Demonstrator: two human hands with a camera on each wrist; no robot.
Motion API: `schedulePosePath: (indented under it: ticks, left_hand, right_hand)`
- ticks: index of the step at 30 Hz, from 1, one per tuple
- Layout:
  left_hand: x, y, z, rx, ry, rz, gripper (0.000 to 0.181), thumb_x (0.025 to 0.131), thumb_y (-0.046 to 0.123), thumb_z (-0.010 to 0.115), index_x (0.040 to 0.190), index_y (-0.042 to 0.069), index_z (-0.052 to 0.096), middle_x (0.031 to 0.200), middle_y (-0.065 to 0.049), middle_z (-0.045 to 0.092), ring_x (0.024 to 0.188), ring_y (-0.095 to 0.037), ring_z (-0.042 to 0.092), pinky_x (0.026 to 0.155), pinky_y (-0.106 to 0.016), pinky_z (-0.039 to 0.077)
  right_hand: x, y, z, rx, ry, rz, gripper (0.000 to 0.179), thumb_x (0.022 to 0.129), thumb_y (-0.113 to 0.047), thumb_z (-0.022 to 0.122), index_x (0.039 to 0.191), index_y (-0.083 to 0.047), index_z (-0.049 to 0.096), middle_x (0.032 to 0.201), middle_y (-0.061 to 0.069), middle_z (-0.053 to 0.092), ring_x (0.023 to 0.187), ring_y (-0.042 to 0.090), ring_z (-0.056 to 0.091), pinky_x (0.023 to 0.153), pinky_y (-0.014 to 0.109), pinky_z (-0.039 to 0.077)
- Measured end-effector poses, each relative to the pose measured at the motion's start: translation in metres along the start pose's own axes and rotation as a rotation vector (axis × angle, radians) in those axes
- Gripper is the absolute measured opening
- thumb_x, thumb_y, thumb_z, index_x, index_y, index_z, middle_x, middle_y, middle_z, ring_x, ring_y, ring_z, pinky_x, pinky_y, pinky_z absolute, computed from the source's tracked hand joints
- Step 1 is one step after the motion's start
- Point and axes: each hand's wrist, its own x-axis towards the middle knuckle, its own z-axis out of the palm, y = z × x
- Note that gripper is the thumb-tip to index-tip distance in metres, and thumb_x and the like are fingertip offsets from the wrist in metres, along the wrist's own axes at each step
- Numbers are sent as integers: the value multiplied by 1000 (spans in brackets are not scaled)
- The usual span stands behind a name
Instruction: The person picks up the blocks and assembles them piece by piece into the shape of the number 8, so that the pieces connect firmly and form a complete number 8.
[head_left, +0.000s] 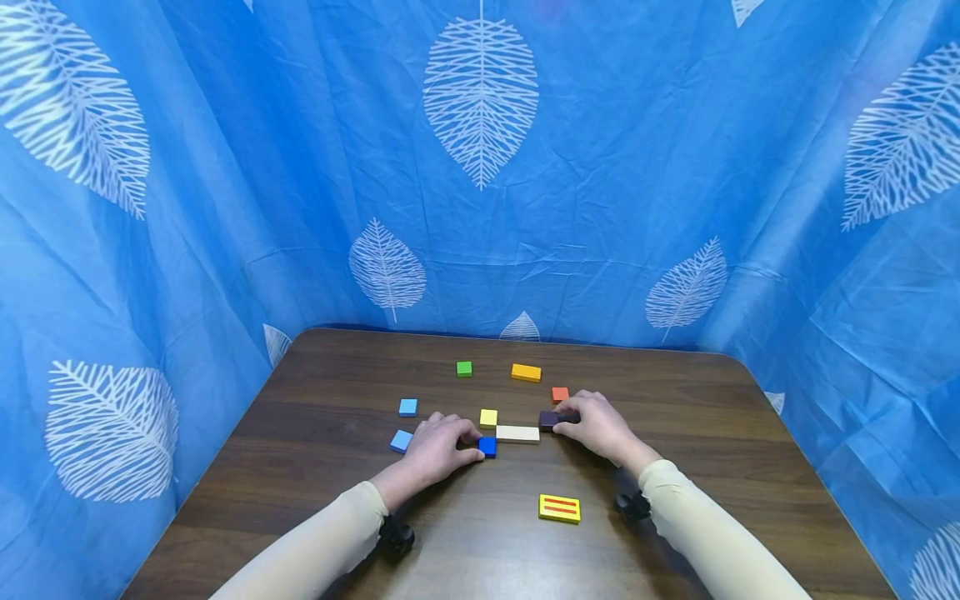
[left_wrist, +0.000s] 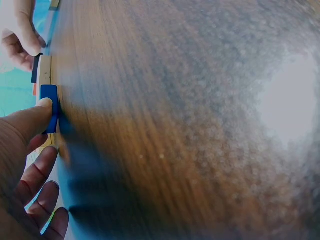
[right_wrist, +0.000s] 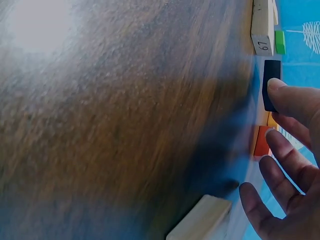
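Observation:
My left hand (head_left: pixel 438 446) pinches a dark blue block (head_left: pixel 487 447) between thumb and fingers; in the left wrist view the thumb presses its near face. At the front left corner of a long cream block (head_left: pixel 517 434), the blue block overlaps its end. On the other side my right hand (head_left: pixel 596 425) pinches a nearly black block (head_left: pixel 548 421), held by thumb and index finger with the other fingers spread loosely. The right wrist view shows a small gap between this dark block (right_wrist: pixel 271 85) and the cream block (right_wrist: pixel 262 30). A yellow block (head_left: pixel 488 418) stands behind the cream one.
Light blue blocks (head_left: pixel 408 407) lie by the left hand. Farther back are a green block (head_left: pixel 464 369), an orange block (head_left: pixel 527 372) and a red-orange block (head_left: pixel 560 395). A yellow block with red stripes (head_left: pixel 559 508) lies nearer. Blue curtain (head_left: pixel 480 250) surrounds the wooden table (head_left: pixel 337 375).

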Motion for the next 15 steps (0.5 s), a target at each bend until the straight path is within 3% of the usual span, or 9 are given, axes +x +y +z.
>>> schedulePosePath:
  ticks: [15]
  left_hand:
    - [-1, 2, -1, -7, -2, 2, 25, 88, 38, 81, 105, 21, 76, 95, 9, 66, 90, -16, 52, 80, -38, 42]
  right_hand:
    - [3, -1, 6, -60, -3, -9, 25, 86, -29, 84, 108, -17, 78, 97, -3, 64, 100, 24, 55, 88, 45, 47]
